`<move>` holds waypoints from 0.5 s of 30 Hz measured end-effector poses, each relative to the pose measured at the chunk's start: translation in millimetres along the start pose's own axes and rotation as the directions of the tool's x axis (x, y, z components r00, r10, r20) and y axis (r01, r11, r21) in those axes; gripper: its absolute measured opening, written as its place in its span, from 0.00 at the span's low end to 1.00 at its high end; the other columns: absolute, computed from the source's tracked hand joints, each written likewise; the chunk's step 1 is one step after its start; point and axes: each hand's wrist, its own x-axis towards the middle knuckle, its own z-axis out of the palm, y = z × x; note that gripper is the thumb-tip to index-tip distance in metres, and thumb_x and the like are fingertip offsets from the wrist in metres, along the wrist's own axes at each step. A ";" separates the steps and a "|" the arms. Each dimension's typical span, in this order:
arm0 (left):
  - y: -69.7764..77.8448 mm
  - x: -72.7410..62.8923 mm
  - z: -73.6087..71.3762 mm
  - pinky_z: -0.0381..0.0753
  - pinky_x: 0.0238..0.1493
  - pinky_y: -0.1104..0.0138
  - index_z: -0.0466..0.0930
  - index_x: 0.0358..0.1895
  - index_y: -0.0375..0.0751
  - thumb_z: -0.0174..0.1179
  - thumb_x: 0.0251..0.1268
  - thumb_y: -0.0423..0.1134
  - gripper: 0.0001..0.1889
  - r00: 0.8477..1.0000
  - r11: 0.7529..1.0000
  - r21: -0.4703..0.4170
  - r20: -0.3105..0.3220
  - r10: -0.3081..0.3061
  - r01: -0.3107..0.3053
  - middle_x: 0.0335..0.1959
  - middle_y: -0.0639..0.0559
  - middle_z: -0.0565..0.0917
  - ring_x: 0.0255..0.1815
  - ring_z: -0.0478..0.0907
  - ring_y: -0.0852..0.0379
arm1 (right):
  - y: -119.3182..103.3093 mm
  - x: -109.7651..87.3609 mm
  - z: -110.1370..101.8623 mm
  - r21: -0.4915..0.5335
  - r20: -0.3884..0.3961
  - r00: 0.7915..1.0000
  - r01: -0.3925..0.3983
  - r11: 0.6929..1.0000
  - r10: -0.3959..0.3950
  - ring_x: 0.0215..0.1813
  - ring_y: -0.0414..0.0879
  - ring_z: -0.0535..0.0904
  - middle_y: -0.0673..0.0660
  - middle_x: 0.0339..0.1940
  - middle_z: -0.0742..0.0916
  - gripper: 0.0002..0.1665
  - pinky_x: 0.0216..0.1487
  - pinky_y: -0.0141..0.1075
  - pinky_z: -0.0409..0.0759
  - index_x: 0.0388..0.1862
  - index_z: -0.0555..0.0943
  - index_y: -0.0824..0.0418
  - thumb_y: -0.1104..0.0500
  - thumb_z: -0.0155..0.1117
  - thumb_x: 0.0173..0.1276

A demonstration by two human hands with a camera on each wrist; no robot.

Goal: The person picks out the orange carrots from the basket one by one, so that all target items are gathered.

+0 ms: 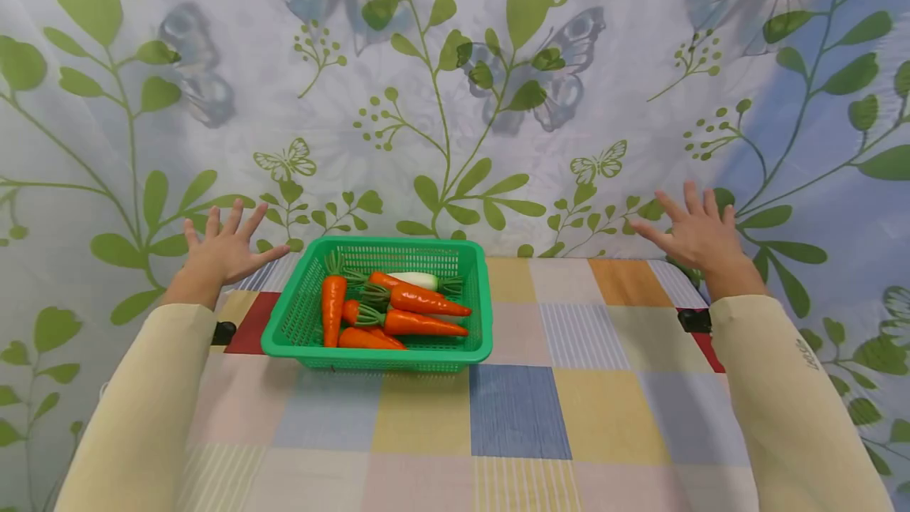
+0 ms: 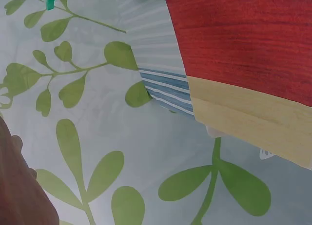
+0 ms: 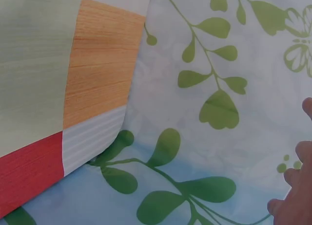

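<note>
In the head view a green plastic basket (image 1: 377,352) stands on the table, left of the middle. Several orange carrots (image 1: 426,324) with green tops lie inside, and a white radish-like vegetable (image 1: 414,280) shows partly behind them. My left hand (image 1: 226,250) is raised with fingers spread, left of the basket and apart from it. Far to the right, my right hand (image 1: 700,237) is held up the same way over the table's right end. Both hands hold nothing. Only a strip of each hand appears at the edge of its own wrist view.
A patchwork-patterned tablecloth (image 1: 519,409) covers the table. Behind it hangs a pale curtain (image 1: 341,101) printed with leaves and butterflies, reaching down both sides. Dark wrist cameras show at each sleeve, the right one (image 1: 691,320) over the table's right edge.
</note>
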 end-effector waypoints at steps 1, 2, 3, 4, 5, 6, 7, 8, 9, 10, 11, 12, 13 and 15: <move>0.6 -0.7 -0.7 0.13 0.64 0.22 0.24 0.83 0.62 0.37 0.64 0.83 0.54 1.000 1.000 0.002 0.002 -0.001 0.001 0.83 0.33 0.27 0.79 0.24 0.18 | -1.1 0.6 -0.2 -0.001 0.000 1.000 0.003 1.000 -0.003 0.80 0.81 0.32 0.74 0.83 0.36 0.59 0.70 0.81 0.30 0.86 0.43 0.50 0.18 0.39 0.70; 0.9 -1.3 -1.2 0.13 0.64 0.22 0.23 0.83 0.62 0.37 0.64 0.83 0.54 1.000 1.000 0.002 0.002 0.000 0.000 0.83 0.33 0.26 0.79 0.24 0.18 | -1.7 1.2 0.2 0.000 0.000 1.000 0.007 1.000 -0.007 0.80 0.81 0.32 0.74 0.83 0.35 0.59 0.70 0.80 0.31 0.86 0.43 0.50 0.18 0.39 0.70; 1.5 -1.8 -1.5 0.13 0.64 0.22 0.23 0.83 0.62 0.37 0.64 0.83 0.54 1.000 1.000 0.004 0.001 0.002 -0.002 0.83 0.34 0.26 0.79 0.25 0.18 | -2.3 1.7 0.5 0.001 0.000 1.000 0.010 1.000 -0.010 0.80 0.81 0.32 0.74 0.83 0.35 0.58 0.71 0.80 0.31 0.86 0.43 0.50 0.18 0.39 0.70; 2.1 -2.4 -2.0 0.13 0.65 0.22 0.23 0.83 0.62 0.38 0.64 0.82 0.54 1.000 1.000 0.002 0.000 0.003 -0.003 0.83 0.34 0.26 0.79 0.25 0.18 | -3.0 2.3 1.0 0.004 0.000 1.000 0.014 1.000 -0.014 0.80 0.81 0.32 0.74 0.83 0.35 0.58 0.71 0.80 0.31 0.86 0.43 0.51 0.18 0.39 0.70; 2.5 -3.0 -2.2 0.14 0.65 0.22 0.23 0.83 0.62 0.38 0.64 0.82 0.54 1.000 1.000 0.002 0.000 0.005 -0.005 0.83 0.34 0.26 0.79 0.25 0.18 | -3.4 2.8 1.5 0.006 0.000 1.000 0.019 1.000 -0.019 0.80 0.81 0.32 0.73 0.83 0.34 0.58 0.71 0.80 0.31 0.86 0.44 0.51 0.18 0.39 0.70; 3.0 -3.7 -2.4 0.14 0.65 0.22 0.23 0.82 0.62 0.37 0.64 0.83 0.54 1.000 1.000 0.003 0.002 0.007 -0.007 0.83 0.34 0.26 0.79 0.25 0.18 | -4.2 3.3 2.1 0.007 -0.003 1.000 0.024 1.000 -0.024 0.80 0.81 0.33 0.73 0.83 0.34 0.58 0.71 0.80 0.31 0.86 0.44 0.51 0.19 0.39 0.70; 3.5 -4.6 -2.5 0.14 0.65 0.22 0.23 0.83 0.62 0.37 0.64 0.83 0.54 1.000 1.000 0.001 0.005 0.009 -0.009 0.83 0.34 0.26 0.79 0.25 0.18 | -4.8 3.9 2.9 0.008 -0.005 1.000 0.030 1.000 -0.030 0.80 0.81 0.33 0.73 0.83 0.34 0.58 0.72 0.79 0.32 0.86 0.45 0.51 0.19 0.39 0.70; 4.2 -5.5 -2.5 0.14 0.64 0.22 0.23 0.83 0.62 0.37 0.64 0.83 0.54 1.000 1.000 0.002 0.009 0.012 -0.012 0.83 0.34 0.26 0.79 0.25 0.18 | -5.7 4.4 3.5 0.007 -0.009 0.999 0.037 0.999 -0.037 0.80 0.81 0.33 0.73 0.83 0.35 0.58 0.72 0.79 0.32 0.86 0.46 0.52 0.19 0.40 0.70; 4.9 -6.4 -2.3 0.14 0.64 0.22 0.23 0.83 0.62 0.37 0.64 0.83 0.54 1.000 1.000 -0.001 0.015 0.014 -0.014 0.83 0.34 0.26 0.79 0.25 0.18 | -7.0 5.0 4.3 0.010 -0.015 0.999 0.043 0.999 -0.043 0.80 0.81 0.34 0.73 0.83 0.36 0.58 0.72 0.79 0.32 0.86 0.47 0.52 0.19 0.41 0.70; 5.4 -7.4 -2.0 0.13 0.64 0.22 0.23 0.83 0.62 0.37 0.64 0.83 0.54 1.000 1.000 -0.005 0.021 0.016 -0.016 0.83 0.34 0.26 0.79 0.24 0.18 | -8.1 5.6 5.4 0.009 -0.020 0.999 0.050 0.999 -0.050 0.80 0.81 0.34 0.73 0.83 0.36 0.58 0.71 0.80 0.33 0.86 0.48 0.53 0.19 0.41 0.70; 5.7 -8.3 -1.6 0.13 0.64 0.22 0.23 0.83 0.62 0.37 0.64 0.83 0.54 0.999 1.000 -0.006 0.027 0.018 -0.018 0.83 0.34 0.26 0.79 0.24 0.18 | -9.4 6.0 6.7 0.008 -0.025 0.998 0.056 0.998 -0.056 0.80 0.81 0.35 0.73 0.84 0.37 0.58 0.71 0.80 0.34 0.86 0.49 0.53 0.19 0.41 0.71; 6.0 -9.2 -1.1 0.13 0.64 0.22 0.23 0.83 0.62 0.37 0.64 0.83 0.54 0.999 1.000 -0.007 0.032 0.020 -0.019 0.83 0.34 0.26 0.79 0.24 0.18 | -11.5 6.6 7.8 0.004 -0.031 0.998 0.063 0.998 -0.062 0.80 0.81 0.36 0.73 0.84 0.38 0.57 0.71 0.80 0.35 0.85 0.50 0.53 0.19 0.41 0.70; 6.3 -10.0 -0.4 0.14 0.64 0.22 0.23 0.83 0.62 0.37 0.64 0.83 0.54 0.999 1.000 -0.007 0.035 0.021 -0.020 0.83 0.35 0.26 0.79 0.24 0.18 | -13.1 7.1 9.3 0.002 -0.034 0.997 0.069 0.998 -0.069 0.80 0.81 0.37 0.73 0.84 0.38 0.57 0.71 0.80 0.36 0.85 0.51 0.54 0.20 0.41 0.71; 6.4 -11.4 1.2 0.15 0.65 0.21 0.23 0.83 0.62 0.38 0.64 0.83 0.54 0.999 1.000 -0.005 0.035 0.021 -0.021 0.83 0.35 0.26 0.79 0.26 0.18 | -17.4 8.3 11.5 0.000 -0.040 0.996 0.079 0.997 -0.079 0.80 0.81 0.38 0.72 0.84 0.39 0.57 0.71 0.80 0.38 0.85 0.53 0.54 0.20 0.41 0.71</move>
